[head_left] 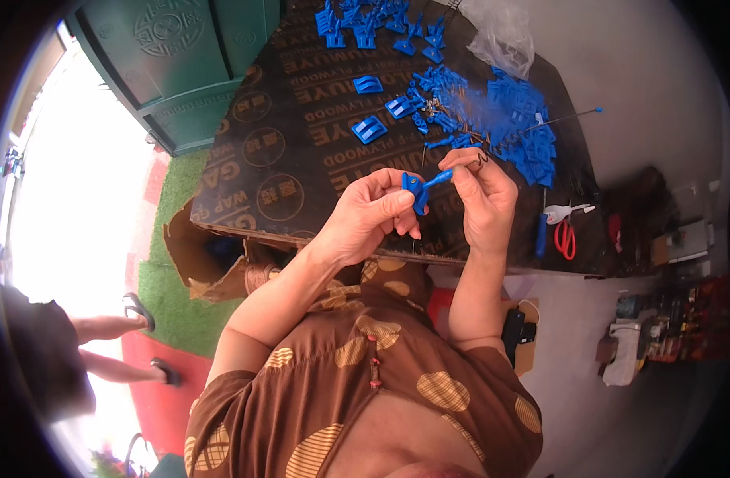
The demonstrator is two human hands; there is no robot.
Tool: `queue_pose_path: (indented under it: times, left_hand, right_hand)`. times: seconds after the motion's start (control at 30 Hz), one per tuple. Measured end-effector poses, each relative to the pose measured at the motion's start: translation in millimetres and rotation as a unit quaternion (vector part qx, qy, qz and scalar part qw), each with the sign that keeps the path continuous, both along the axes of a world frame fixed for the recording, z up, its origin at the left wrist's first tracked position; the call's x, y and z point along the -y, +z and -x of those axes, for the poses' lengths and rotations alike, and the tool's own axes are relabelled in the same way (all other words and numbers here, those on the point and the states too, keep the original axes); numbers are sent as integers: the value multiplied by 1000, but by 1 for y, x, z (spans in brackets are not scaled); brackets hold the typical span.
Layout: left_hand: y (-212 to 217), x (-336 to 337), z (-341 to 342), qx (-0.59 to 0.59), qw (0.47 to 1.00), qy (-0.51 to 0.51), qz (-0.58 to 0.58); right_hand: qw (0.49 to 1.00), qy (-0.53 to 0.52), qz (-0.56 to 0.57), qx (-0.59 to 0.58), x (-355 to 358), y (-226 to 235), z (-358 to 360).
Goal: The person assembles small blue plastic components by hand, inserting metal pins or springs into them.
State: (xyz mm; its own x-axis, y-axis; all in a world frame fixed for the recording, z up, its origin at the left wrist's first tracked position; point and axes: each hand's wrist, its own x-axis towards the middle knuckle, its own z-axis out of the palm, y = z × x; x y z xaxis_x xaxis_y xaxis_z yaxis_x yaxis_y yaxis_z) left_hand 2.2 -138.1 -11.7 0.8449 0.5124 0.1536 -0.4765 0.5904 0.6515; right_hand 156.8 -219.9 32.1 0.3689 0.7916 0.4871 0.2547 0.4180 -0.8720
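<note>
Above the table's front edge, my left hand (363, 215) pinches a blue plastic part (415, 191) between thumb and fingers. A thin blue stem (440, 178) sticks out of that part toward the right. My right hand (488, 199) grips the stem's far end with thumb and fingertips. A dark coiled wire (481, 159) shows at the right fingertips; whether it joins the stem I cannot tell. Just beyond my hands lie loose curved blue pieces (369, 129) and a heap of small blue parts (526, 119).
The dark plywood table (301, 171) also bears several blue stemmed pieces (365, 33) at the back, a clear plastic bag (500, 36), red-handled scissors (565, 239) and a blue-handled tool (541, 235). A cardboard box (191, 263) stands below left. Another person (50, 350) is at far left.
</note>
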Motion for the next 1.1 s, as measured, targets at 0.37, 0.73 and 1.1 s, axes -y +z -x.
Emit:
queue_pose_path:
  times: [0.37, 0.73, 1.1]
  left_hand:
    - [5, 2, 4, 13, 999, -35, -3]
    - [29, 17, 22, 19, 998, -58, -20]
    - [47, 38, 34, -5, 988, -157, 4]
  right_hand:
    - [1000, 6, -6, -10, 1, 20, 6]
    - [999, 31, -34, 17, 16, 43, 21]
    - [997, 40, -62, 23, 33, 54, 37]
